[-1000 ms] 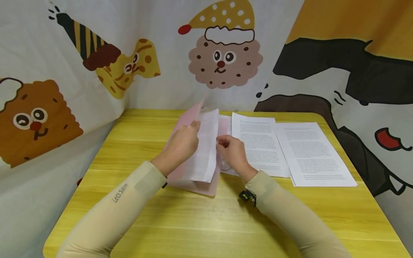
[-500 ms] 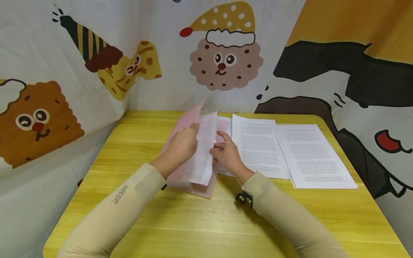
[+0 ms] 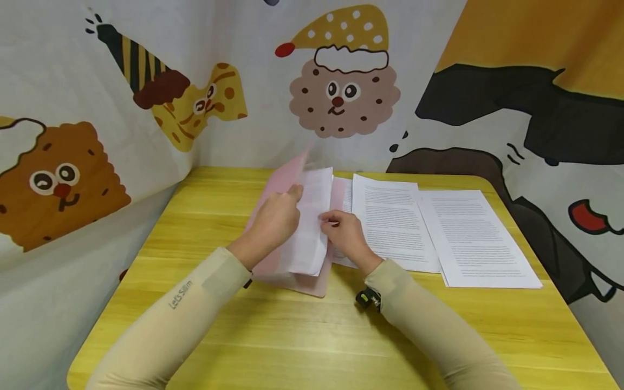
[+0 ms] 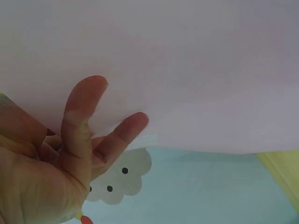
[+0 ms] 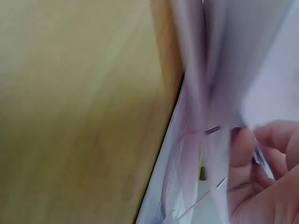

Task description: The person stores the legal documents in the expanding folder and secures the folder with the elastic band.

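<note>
A pink folder (image 3: 284, 177) stands partly opened left of the table's middle, with white sheets (image 3: 309, 238) raised inside. My left hand (image 3: 273, 216) grips its lifted cover. My right hand (image 3: 347, 233) pinches the right edge of the sheets between thumb and fingers. In the left wrist view, a broad pale surface (image 4: 196, 70) fills the upper part, and the left hand (image 4: 51, 172) has two digits lying against it. The right wrist view has blurred upright layers (image 5: 205, 93) beside the right hand (image 5: 271, 177), whose fingertips meet at their edge.
Printed pages (image 3: 390, 227) lie just right of the folder, the nearest partly beneath it. Another printed stack (image 3: 478, 238) overlaps them farther right. The yellow wooden table (image 3: 292, 346) backs onto a curtain (image 3: 263, 124) with cartoon pictures.
The right hand's fingers spread at the sheets' edge, then closed there in a pinch. The sheets' free edge swung slightly left and back right. My left hand kept its hold.
</note>
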{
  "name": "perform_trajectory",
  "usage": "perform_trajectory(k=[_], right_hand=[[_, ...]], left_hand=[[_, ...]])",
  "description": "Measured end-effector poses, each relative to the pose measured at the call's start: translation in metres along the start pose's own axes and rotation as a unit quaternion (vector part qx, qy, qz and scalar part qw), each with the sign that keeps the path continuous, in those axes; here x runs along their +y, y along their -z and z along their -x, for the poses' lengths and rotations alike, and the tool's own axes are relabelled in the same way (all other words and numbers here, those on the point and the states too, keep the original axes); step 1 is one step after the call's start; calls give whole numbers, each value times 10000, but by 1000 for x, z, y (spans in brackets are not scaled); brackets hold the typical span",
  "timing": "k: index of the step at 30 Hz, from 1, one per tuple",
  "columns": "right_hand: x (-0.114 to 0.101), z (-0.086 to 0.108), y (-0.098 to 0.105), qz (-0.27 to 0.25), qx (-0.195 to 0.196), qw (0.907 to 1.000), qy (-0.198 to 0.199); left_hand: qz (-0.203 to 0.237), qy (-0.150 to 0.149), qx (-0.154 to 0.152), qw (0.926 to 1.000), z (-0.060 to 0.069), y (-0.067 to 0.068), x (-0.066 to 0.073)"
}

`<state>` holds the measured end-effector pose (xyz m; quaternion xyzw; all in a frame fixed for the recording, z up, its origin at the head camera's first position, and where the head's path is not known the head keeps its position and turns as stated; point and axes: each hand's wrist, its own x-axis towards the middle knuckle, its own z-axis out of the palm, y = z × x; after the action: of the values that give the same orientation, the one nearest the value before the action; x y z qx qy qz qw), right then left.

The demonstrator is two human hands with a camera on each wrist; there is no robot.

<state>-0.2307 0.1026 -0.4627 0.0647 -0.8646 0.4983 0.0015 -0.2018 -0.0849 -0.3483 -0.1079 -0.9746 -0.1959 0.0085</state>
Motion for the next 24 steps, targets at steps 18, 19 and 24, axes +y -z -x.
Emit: perform_trajectory(k=[18, 19, 24], right_hand=[[-24, 7, 9, -580, -639, 9954, -419], [-25, 7, 6, -484, -617, 9964, -329], [-22, 8, -10, -16, -448, 9990, 20]], left_hand=[[-1329, -765, 473, 9870, 7, -20, 3], [-1253, -799, 402, 9881, 7, -20, 6], [-880, -843, 268, 9922, 6, -14, 15]])
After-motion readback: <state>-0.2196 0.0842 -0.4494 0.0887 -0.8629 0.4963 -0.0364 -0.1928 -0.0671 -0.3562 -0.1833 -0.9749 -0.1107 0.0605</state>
